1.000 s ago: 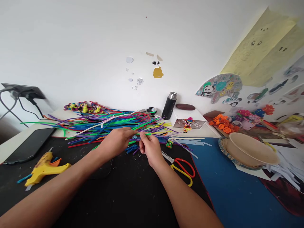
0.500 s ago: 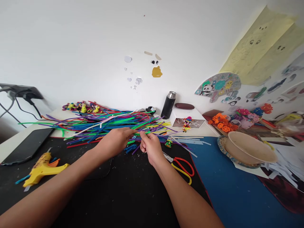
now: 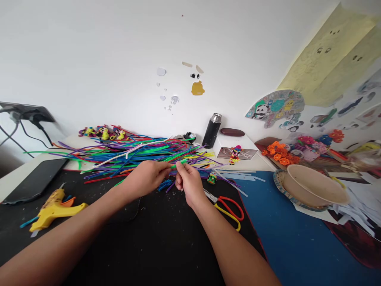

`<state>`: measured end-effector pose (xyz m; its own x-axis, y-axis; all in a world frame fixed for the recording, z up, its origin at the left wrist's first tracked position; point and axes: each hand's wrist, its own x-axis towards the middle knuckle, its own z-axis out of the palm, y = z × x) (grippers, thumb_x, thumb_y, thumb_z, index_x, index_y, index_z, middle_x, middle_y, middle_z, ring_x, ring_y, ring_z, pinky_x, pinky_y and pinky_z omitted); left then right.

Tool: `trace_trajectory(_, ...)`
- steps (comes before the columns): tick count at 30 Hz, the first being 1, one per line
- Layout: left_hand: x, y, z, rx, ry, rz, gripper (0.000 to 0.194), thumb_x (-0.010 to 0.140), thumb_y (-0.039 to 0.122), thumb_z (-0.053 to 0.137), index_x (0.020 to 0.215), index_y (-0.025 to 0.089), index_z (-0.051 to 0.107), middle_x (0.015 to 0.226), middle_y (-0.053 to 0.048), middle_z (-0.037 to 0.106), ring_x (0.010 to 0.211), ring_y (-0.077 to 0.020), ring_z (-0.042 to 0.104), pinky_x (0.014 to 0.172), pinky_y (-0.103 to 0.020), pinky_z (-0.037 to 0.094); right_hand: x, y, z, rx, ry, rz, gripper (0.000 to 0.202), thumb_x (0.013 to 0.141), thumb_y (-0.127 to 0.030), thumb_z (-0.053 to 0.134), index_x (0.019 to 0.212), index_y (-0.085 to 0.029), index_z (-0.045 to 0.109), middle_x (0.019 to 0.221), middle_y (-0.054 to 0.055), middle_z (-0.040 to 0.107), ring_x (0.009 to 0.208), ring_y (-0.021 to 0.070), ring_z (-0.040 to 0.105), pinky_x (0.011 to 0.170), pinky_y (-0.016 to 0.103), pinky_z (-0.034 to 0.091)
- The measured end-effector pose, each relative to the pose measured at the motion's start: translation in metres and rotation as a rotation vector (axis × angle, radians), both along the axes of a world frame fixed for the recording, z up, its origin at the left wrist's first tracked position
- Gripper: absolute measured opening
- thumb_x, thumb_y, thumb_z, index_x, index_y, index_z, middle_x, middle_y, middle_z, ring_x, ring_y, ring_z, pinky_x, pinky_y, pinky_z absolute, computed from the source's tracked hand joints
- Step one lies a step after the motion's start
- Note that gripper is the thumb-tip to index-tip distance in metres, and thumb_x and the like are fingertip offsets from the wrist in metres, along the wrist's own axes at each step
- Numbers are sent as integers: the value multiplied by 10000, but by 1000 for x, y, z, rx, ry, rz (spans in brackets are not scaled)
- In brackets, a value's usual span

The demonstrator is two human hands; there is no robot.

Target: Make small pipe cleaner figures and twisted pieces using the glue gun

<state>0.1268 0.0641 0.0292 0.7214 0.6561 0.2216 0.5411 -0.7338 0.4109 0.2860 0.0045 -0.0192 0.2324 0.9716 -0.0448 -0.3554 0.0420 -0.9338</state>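
Note:
My left hand (image 3: 151, 174) and my right hand (image 3: 188, 179) meet over the front of a heap of coloured pipe cleaners (image 3: 143, 153). Between their fingertips runs a green pipe cleaner (image 3: 174, 167), pinched by both hands. Its full length is hard to follow against the heap. Below the fingers lie short blue pipe cleaner pieces (image 3: 164, 185) on the black mat (image 3: 166, 238). Just right of my right hand sits a small green figure (image 3: 212, 178). Scissors (image 3: 229, 210) with red and yellow handles lie beside my right forearm.
A yellow glue gun (image 3: 53, 212) and a black phone (image 3: 34, 180) lie at left. Behind stand a black flask (image 3: 212, 131) and a white box (image 3: 220, 153) with a small figure (image 3: 236, 155) before it. A beige bowl (image 3: 317, 186) sits at right, over the blue mat (image 3: 291, 230).
My left hand has turned slightly and its fingers have closed in lower beside the right. A green end now shows by my left wrist. My right hand has barely moved.

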Motion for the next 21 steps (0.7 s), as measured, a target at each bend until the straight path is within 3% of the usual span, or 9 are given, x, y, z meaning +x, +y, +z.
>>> trace_trajectory(5,-3,2,5,-450,-123,-49,394,997,479,491,776,215,684,746,-29,768,669,-202,724,659,-286,558,2,1,3,15,27,-11,500,789,-637,789,740,-226,509,500,-93,465,373,77,396,392,225,236)
trace_trajectory(9,-1,4,2,-657,-165,-77,367,967,493,545,782,201,669,771,-55,783,672,-207,738,665,-313,600,3,1,3,30,18,-21,482,795,-605,799,727,-220,518,496,-95,449,378,74,400,401,226,248)
trace_trajectory(15,2,4,-2,-738,-233,-95,375,973,504,563,816,182,675,775,-67,785,652,-193,725,659,-316,606,2,1,3,90,-41,-76,477,823,-572,798,711,-228,488,464,-113,397,365,70,368,406,233,241)
trace_trajectory(21,2,5,-2,-756,-273,-31,353,919,525,627,810,192,672,738,-52,778,644,-202,715,655,-324,592,1,0,3,95,-18,-69,469,829,-608,782,747,-224,526,484,-105,418,372,75,377,395,232,264)
